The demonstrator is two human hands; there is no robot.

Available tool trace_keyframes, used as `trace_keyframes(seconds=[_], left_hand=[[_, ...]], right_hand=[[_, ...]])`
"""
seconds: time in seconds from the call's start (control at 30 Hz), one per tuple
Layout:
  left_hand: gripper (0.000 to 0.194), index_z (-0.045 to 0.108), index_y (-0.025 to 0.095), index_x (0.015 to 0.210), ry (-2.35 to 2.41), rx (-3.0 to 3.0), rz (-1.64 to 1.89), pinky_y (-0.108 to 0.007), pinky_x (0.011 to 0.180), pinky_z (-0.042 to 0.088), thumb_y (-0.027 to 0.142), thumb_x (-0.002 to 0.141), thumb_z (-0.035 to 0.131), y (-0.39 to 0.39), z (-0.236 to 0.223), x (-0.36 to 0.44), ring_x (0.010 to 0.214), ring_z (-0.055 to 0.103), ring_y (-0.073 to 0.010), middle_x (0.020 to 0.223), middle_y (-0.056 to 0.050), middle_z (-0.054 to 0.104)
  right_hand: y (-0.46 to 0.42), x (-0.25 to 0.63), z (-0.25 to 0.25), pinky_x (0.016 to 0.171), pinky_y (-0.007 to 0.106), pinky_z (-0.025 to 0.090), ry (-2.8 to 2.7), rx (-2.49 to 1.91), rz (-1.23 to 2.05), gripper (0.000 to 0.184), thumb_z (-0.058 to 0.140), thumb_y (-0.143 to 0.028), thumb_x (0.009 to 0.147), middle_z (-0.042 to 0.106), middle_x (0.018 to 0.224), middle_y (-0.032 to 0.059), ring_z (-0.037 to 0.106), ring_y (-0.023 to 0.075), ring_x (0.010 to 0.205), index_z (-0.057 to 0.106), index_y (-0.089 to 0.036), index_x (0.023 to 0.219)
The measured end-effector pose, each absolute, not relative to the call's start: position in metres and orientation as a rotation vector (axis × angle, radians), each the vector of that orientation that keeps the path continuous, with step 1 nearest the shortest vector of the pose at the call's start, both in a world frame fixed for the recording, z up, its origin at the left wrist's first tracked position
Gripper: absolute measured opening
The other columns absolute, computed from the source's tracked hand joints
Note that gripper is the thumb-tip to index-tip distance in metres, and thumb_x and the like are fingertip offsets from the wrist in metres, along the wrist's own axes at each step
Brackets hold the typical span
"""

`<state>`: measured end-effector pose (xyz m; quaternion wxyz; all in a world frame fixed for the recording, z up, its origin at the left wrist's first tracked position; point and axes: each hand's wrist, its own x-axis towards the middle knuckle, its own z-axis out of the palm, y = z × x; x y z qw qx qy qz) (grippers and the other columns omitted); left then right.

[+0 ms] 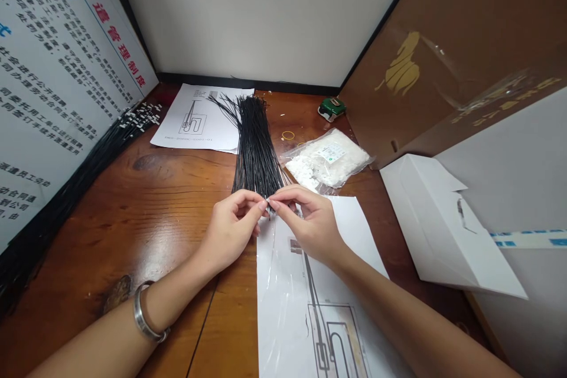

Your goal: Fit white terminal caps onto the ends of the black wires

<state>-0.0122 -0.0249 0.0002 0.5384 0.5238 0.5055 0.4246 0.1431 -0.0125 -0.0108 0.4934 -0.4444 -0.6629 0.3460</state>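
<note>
My left hand (234,221) and my right hand (315,218) meet fingertip to fingertip over the table, both closed in a pinch. Between them shows a tiny white connector (267,200), with a thin black wire end just below it. Which fingers grip the connector and which the wire is hard to make out. Directly beyond the hands lies a thick bundle of black wires (256,147), fanned toward me. Right of the bundle, a clear plastic bag (343,156) of small white connectors lies with some spilling at its opening.
A printed drawing (283,307) lies under my hands, another sheet (172,130) behind left. Black wires with white ends (101,147) rest along the left panel. A green tape measure (331,108), yellow rubber band (287,136) and white box (438,218) are at the right. Panels surround the table.
</note>
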Motion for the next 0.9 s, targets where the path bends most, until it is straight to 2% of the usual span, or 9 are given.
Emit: trace_keyframes(seconds=[0.53, 0.9], left_hand=[[0.013, 0.063, 0.013, 0.076, 1.179, 1.14, 1.009, -0.022, 0.055, 0.05, 0.025, 0.079, 0.064, -0.0222, 0.0025, -0.0131, 0.055, 0.06, -0.0095, 0.072, -0.003, 0.067], [0.012, 0.063, 0.012, 0.074, 1.151, 1.047, 1.016, -0.024, 0.057, 0.054, 0.024, 0.077, 0.066, -0.0212, 0.0021, -0.0128, 0.055, 0.063, -0.0114, 0.062, -0.001, 0.066]], right_hand=[[-0.0145, 0.1401, -0.011, 0.061, 0.031, 0.052, -1.469, -1.162, 0.958, 0.005, 0.064, -0.021, 0.076, 0.07, 0.071, 0.0035, 0.064, 0.0152, 0.064, 0.068, -0.019, 0.073], [-0.0134, 0.1379, -0.0109, 0.059, 0.03, 0.052, -1.415, -1.089, 1.054, 0.003, 0.066, -0.019, 0.073, 0.069, 0.066, 0.0018, 0.064, 0.0138, 0.061, 0.067, -0.019, 0.07]])
